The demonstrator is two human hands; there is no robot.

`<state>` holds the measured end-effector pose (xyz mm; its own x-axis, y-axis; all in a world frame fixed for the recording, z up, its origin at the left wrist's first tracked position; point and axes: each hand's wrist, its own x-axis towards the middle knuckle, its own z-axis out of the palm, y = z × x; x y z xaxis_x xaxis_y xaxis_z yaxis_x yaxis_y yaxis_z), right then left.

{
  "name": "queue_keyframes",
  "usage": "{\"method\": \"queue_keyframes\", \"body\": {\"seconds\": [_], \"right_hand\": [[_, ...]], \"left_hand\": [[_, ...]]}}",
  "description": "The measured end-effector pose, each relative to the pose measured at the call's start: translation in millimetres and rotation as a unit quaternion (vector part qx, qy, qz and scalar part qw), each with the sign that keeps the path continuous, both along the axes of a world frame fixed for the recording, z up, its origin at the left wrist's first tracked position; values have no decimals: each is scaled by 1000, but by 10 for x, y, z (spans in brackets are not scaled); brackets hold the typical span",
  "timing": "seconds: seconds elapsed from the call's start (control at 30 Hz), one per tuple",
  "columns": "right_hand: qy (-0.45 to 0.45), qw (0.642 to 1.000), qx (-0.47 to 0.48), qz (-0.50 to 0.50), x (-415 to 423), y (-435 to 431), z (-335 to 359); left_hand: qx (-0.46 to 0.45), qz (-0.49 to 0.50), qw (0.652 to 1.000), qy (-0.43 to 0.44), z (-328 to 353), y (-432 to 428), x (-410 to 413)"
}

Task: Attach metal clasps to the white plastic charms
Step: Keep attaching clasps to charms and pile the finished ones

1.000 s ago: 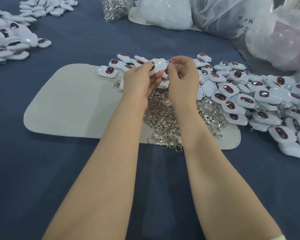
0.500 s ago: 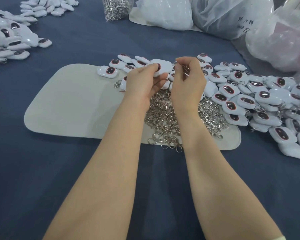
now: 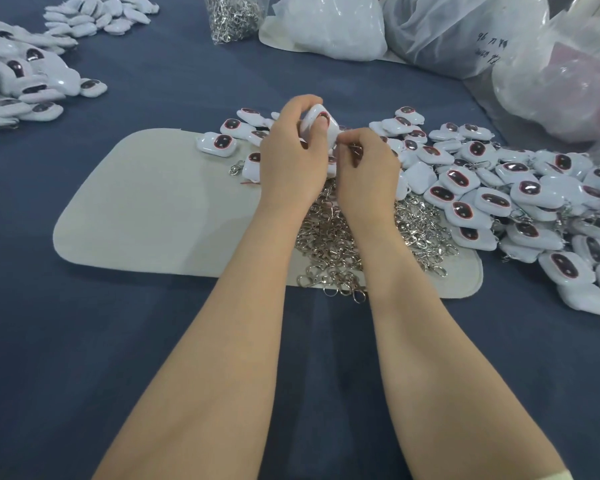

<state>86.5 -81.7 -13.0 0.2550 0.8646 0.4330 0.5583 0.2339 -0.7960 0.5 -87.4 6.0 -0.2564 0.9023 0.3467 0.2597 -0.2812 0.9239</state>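
— Two forearms in view: how do they lie?

— Both reach forward from the lower edge, nearly parallel, with the wrists close together above the beige pad (image 3: 146, 209). The left hand (image 3: 291, 161), its back toward the camera, has its fingers curled round one white charm (image 3: 332, 130), and the thumb presses on the charm's face. The right hand (image 3: 364, 174) is closed in a pinch just beside the charm's lower right edge. A bit of a metal clasp (image 3: 355, 148) shows between its fingers. How the clasp meets the charm is hidden.

— Which way does the held charm point?

— It is raised off the blue counter (image 3: 84, 341) and tilted. Its long axis runs from upper left to lower right. The red-rimmed dark window faces up toward the camera, partly under the thumb.

— And the counts?

— One charm is in hand and one clasp is pinched. Charms lie in three heaps, each too many to count:
- the right heap (image 3: 499, 192), which overlaps the pad's far right edge and spreads over the counter;
- the left heap (image 3: 25, 88);
- the far heap (image 3: 97, 15).

Clasps lie in two stocks: a loose pile (image 3: 329, 244) on the pad under the wrists, and a clear bag (image 3: 232, 15) at the far edge. At least three plastic sacks (image 3: 465, 36) stand to the bag's right.
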Motion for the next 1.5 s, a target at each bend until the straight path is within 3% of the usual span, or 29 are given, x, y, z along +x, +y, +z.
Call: {"method": "queue_keyframes", "body": {"seconds": [0.13, 0.3, 0.4, 0.83, 1.03, 1.13, 1.33, 1.4, 1.5], "right_hand": [[88, 996, -11, 5, -14, 20, 34], [150, 986, -61, 42, -59, 36, 23], [167, 981, -80, 56, -75, 32, 13], [274, 961, -2, 29, -65, 15, 80], [272, 961, 17, 45, -103, -10, 95], [278, 959, 28, 55, -130, -30, 107], [285, 958, 33, 23, -121, -17, 123], [269, 963, 27, 6, -113, 0, 104], [188, 981, 30, -17, -78, 26, 66]], "left_hand": [[-65, 8, 990, -123, -2, 55, -12], [-138, 18, 945, -295, -32, 93, -34], [-144, 14, 938, -314, -29, 95, -38], [-181, -83, 894, -400, 25, 62, -23], [-221, -120, 818, -517, 10, 60, -78], [-236, -128, 797, -541, 14, 55, -84], [-250, -138, 804, -522, 20, 53, -75], [-244, -127, 821, -500, 20, 55, -65], [-204, -85, 875, -430, 33, 63, -36]]}}
